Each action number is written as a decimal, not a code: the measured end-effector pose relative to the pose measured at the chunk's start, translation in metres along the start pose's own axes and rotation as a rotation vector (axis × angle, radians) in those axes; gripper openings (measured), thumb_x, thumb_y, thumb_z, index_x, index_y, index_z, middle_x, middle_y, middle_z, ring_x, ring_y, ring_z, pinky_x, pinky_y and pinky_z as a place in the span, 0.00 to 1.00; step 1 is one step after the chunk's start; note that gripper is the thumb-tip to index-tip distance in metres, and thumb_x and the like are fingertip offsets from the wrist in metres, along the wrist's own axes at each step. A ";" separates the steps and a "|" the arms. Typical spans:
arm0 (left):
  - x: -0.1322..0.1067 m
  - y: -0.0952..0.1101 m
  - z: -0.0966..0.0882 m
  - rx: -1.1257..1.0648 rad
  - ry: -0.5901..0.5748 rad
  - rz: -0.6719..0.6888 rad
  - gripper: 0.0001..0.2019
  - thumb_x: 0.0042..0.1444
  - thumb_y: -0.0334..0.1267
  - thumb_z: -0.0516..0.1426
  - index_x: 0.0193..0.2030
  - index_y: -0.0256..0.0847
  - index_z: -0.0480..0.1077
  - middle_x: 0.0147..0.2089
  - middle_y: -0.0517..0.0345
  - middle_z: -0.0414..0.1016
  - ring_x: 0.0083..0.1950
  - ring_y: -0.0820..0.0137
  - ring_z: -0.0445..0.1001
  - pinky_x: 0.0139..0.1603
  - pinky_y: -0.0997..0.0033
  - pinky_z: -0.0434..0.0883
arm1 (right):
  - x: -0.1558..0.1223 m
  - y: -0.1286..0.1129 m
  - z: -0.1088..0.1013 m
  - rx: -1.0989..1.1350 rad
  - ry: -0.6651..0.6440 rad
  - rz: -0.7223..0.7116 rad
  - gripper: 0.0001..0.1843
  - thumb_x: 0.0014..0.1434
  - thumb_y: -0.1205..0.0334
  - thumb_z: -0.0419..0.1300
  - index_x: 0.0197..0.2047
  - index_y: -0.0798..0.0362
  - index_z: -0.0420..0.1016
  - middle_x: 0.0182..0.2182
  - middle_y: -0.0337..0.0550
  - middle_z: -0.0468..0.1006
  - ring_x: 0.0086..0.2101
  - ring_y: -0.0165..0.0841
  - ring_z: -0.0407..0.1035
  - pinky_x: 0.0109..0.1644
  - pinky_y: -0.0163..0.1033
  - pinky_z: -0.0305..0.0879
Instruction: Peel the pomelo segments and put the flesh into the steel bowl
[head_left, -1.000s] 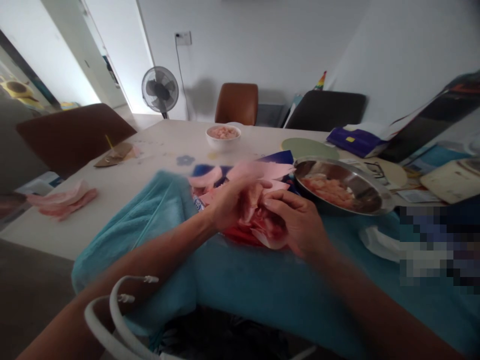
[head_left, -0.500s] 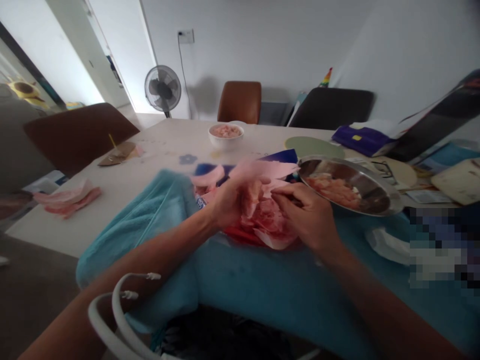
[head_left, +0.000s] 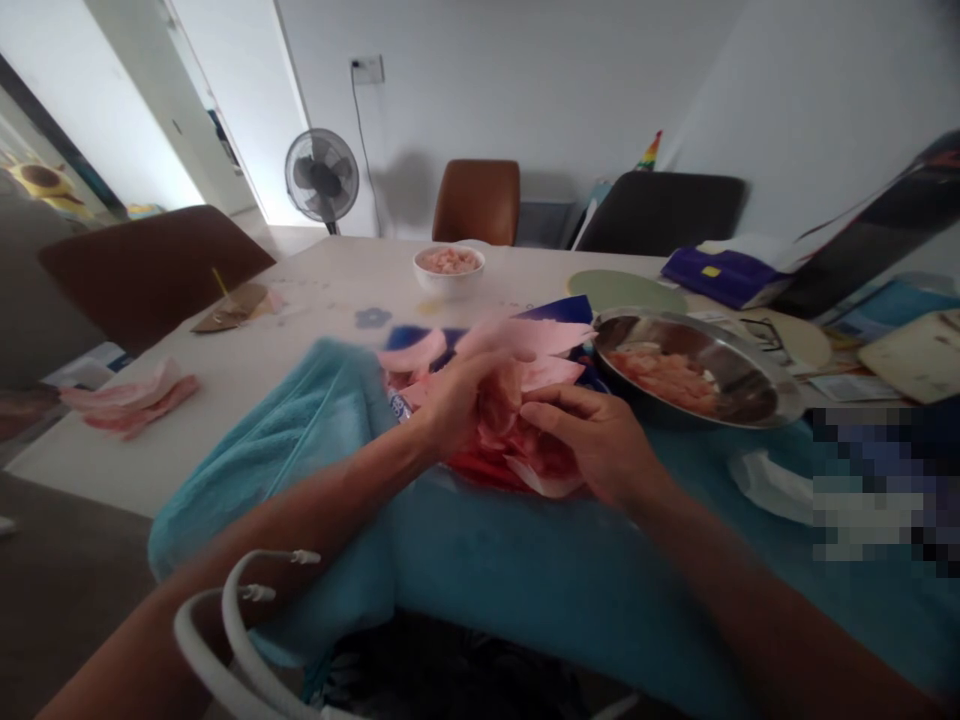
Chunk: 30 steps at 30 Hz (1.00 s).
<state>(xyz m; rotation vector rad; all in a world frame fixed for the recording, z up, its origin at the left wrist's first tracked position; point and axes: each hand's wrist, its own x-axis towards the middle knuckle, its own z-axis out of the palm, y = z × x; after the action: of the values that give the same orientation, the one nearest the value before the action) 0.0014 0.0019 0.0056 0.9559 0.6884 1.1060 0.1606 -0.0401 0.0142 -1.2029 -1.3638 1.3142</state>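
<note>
My left hand (head_left: pixel 457 405) is closed around a pale pink fruit segment (head_left: pixel 501 398), which looks like pomelo. Just to the right, my right hand (head_left: pixel 600 440) has thumb and index finger pressed together at the segment's edge. Whether a bit of membrane is between those fingertips is too blurred to tell. Under both hands lies a heap of thick pink peel (head_left: pixel 551 375) and red membrane on a blue and red plastic bag. Beside my right hand, a steel bowl (head_left: pixel 765 385) holds loose pink flesh.
A white bowl (head_left: pixel 450 281) of pink pulp stands farther back. A teal towel (head_left: pixel 300 440) covers the near table edge. Pink scraps (head_left: pixel 131 395) lie at left, a purple tissue pack (head_left: pixel 720 278) at right. White cables (head_left: pixel 232 620) hang in front of my left forearm.
My right hand has moved slightly left and down, closer to the segment in my left hand. The left hand stays nearly in place. The whole view has shifted slightly.
</note>
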 end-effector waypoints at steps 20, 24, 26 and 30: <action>-0.016 0.005 0.010 0.178 -0.007 0.156 0.20 0.61 0.40 0.58 0.60 0.44 0.67 0.28 0.62 0.72 0.25 0.73 0.69 0.20 0.76 0.63 | 0.001 -0.007 -0.002 0.243 -0.106 0.168 0.16 0.45 0.52 0.77 0.27 0.53 0.80 0.20 0.36 0.77 0.20 0.27 0.70 0.25 0.34 0.69; -0.017 0.004 0.012 0.129 0.005 0.125 0.21 0.61 0.43 0.59 0.60 0.45 0.68 0.29 0.62 0.72 0.21 0.75 0.65 0.18 0.76 0.60 | 0.003 -0.008 0.001 0.299 -0.139 0.249 0.20 0.39 0.50 0.79 0.25 0.52 0.78 0.20 0.36 0.76 0.18 0.26 0.67 0.22 0.33 0.65; -0.018 0.003 0.013 0.115 0.002 0.132 0.20 0.61 0.44 0.59 0.60 0.44 0.68 0.30 0.61 0.72 0.21 0.76 0.64 0.18 0.75 0.60 | 0.003 -0.008 0.000 0.301 -0.160 0.264 0.21 0.38 0.49 0.80 0.25 0.53 0.78 0.20 0.36 0.76 0.18 0.26 0.67 0.22 0.32 0.64; -0.019 0.000 0.013 0.157 -0.013 0.182 0.18 0.62 0.43 0.58 0.59 0.44 0.68 0.31 0.60 0.73 0.23 0.75 0.66 0.22 0.75 0.63 | 0.003 -0.008 -0.003 0.242 -0.163 0.204 0.17 0.42 0.51 0.78 0.24 0.52 0.79 0.18 0.36 0.76 0.19 0.27 0.68 0.24 0.32 0.66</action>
<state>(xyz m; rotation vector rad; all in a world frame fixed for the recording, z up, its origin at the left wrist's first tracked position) 0.0062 -0.0199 0.0114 1.1775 0.6957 1.2164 0.1620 -0.0365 0.0222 -1.1096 -1.1744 1.7009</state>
